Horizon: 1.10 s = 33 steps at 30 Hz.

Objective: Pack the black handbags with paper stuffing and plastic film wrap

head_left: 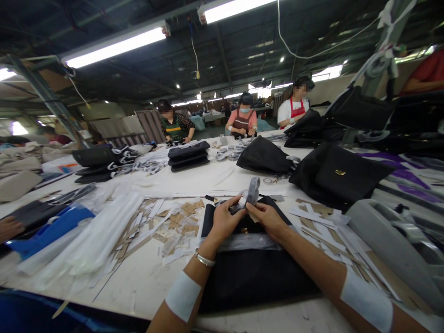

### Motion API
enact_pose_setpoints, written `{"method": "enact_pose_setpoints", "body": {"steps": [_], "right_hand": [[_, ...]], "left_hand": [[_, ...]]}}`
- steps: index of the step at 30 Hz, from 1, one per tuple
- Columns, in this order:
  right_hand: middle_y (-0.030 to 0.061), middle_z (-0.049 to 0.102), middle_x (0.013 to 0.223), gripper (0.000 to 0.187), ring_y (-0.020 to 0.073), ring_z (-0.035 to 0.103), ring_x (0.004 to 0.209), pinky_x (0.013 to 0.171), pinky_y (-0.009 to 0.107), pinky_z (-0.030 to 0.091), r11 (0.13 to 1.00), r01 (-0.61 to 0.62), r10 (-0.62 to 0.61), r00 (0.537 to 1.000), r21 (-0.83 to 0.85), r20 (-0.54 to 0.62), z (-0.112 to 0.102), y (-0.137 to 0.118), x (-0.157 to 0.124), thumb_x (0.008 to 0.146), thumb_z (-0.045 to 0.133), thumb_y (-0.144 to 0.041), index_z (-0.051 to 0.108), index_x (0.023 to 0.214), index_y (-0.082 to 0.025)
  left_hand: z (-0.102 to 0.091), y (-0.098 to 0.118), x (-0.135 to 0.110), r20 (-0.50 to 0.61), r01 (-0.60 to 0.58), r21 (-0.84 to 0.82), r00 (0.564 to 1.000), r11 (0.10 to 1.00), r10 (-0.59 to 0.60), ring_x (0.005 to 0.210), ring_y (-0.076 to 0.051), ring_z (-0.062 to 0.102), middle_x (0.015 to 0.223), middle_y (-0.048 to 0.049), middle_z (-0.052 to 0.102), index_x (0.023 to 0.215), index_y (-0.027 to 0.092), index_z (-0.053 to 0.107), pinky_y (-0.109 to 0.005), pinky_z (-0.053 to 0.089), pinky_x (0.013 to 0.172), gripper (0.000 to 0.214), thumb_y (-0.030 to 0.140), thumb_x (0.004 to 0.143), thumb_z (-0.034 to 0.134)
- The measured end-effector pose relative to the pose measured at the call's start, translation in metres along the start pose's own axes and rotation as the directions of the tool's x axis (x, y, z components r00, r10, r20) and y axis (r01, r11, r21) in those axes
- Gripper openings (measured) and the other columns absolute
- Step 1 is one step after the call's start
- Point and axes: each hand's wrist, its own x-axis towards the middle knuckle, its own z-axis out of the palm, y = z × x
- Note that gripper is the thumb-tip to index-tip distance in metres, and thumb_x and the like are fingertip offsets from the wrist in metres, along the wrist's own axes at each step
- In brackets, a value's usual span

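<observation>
A black bag (256, 277) lies flat on the table in front of me, with a strip of clear plastic (249, 242) across it and a small gold clasp (244, 230) above the strip. Over its upper part, a coiled strap (253, 190) in greyish plastic wrap stands up between my hands. My left hand (225, 218) grips the strap's lower side, thumb and fingers closed. Against the same lower end, my right hand (269, 220) pinches with thumb and fingertips. A small pale piece shows under the right fingertips; its kind is unclear.
Cardboard and paper scraps (176, 222) lie left of the bag, with more strips (322, 226) to the right. White plastic sheets (93, 240), a blue tape dispenser (52, 231) and a grey machine (391, 249) flank them. Black bags (189, 155) and co-workers (243, 118) are beyond.
</observation>
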Motion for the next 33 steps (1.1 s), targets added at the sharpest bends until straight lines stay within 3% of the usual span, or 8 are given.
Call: {"method": "enact_pose_setpoints", "body": {"steps": [5,8,12,18,23,28,31,33], "right_hand": [[0.0016,0.072,0.08,0.043,0.0113,0.057,0.067,0.069,0.026,0.046,0.999,0.019,-0.019,1.0,-0.027,-0.016,0.003,-0.0032,-0.0026,0.065,0.084,-0.043,0.076,0.099,-0.017],[0.0038,0.074,0.09,0.044,0.0145,0.062,0.077,0.078,0.029,0.049,0.998,-0.001,0.001,1.0,0.059,-0.006,0.004,-0.0027,-0.0019,0.064,0.085,-0.042,0.076,0.1,-0.019],[0.0051,0.074,0.1,0.042,0.0174,0.065,0.089,0.089,0.031,0.049,0.993,0.004,-0.008,0.999,0.117,0.032,0.0028,0.0002,-0.0007,0.067,0.084,-0.041,0.076,0.103,-0.02],[0.0055,0.074,0.103,0.038,0.0195,0.066,0.096,0.096,0.034,0.047,0.991,0.001,-0.009,0.998,0.134,0.058,0.0035,-0.0004,-0.002,0.07,0.082,-0.04,0.076,0.102,-0.02],[0.0058,0.073,0.101,0.04,0.0187,0.065,0.092,0.087,0.031,0.049,0.998,-0.006,0.004,0.999,0.069,0.038,0.0039,-0.0006,-0.002,0.07,0.081,-0.043,0.076,0.102,-0.019],[0.0028,0.07,0.085,0.042,0.0126,0.058,0.073,0.067,0.025,0.044,0.998,0.043,-0.041,0.999,-0.042,0.033,0.0003,0.0031,-0.0007,0.075,0.077,-0.045,0.074,0.107,-0.018],[0.0007,0.065,0.075,0.043,0.0104,0.051,0.065,0.061,0.025,0.039,0.994,0.052,-0.048,0.998,-0.093,0.045,-0.0001,0.0036,-0.0014,0.077,0.075,-0.046,0.074,0.107,-0.016],[0.0001,0.063,0.072,0.043,0.0095,0.048,0.063,0.06,0.025,0.037,0.992,0.05,-0.045,0.998,-0.115,0.045,0.0006,0.003,-0.0019,0.077,0.074,-0.047,0.074,0.105,-0.015]], "left_hand": [[0.0006,-0.0009,0.0009,-0.017,0.015,-0.071,1.0,0.997,-0.016,0.106,-0.023,0.067,0.116,-0.0075,0.071,0.122,0.02,0.064,-0.039,0.051,0.098,0.049,0.023,0.075,0.075],[-0.0002,-0.0026,0.0025,0.016,0.05,-0.192,0.999,0.98,-0.048,0.107,-0.024,0.066,0.116,-0.0101,0.071,0.124,0.016,0.062,-0.039,0.051,0.098,0.055,0.022,0.072,0.078],[-0.0015,-0.0044,0.0041,0.052,0.049,-0.293,0.998,0.955,-0.035,0.109,-0.023,0.066,0.12,-0.0105,0.069,0.121,0.015,0.063,-0.037,0.051,0.099,0.046,0.024,0.078,0.073],[-0.0006,-0.0046,0.0019,-0.003,-0.026,-0.129,1.0,0.991,0.026,0.102,-0.02,0.07,0.112,-0.0064,0.073,0.121,0.021,0.064,-0.034,0.055,0.094,0.034,0.025,0.087,0.062],[0.0001,-0.0046,0.0016,-0.057,-0.037,-0.008,0.998,0.999,0.036,0.096,-0.02,0.072,0.102,-0.005,0.076,0.116,0.023,0.066,-0.033,0.056,0.09,0.027,0.028,0.089,0.062],[-0.0013,-0.0052,0.0042,-0.029,0.049,-0.151,0.998,0.987,-0.054,0.094,-0.02,0.072,0.109,-0.0088,0.074,0.121,0.018,0.063,-0.033,0.058,0.087,0.045,0.025,0.079,0.075],[-0.0033,-0.0026,0.005,-0.061,0.042,-0.081,0.997,0.996,-0.047,0.097,-0.021,0.071,0.105,-0.0069,0.075,0.104,0.018,0.071,-0.035,0.055,0.092,0.021,0.023,0.085,0.067],[-0.0034,-0.0002,0.0041,-0.098,0.041,-0.006,0.994,0.999,-0.041,0.101,-0.021,0.07,0.103,-0.0053,0.076,0.096,0.019,0.074,-0.036,0.053,0.095,0.016,0.022,0.089,0.06]]}}
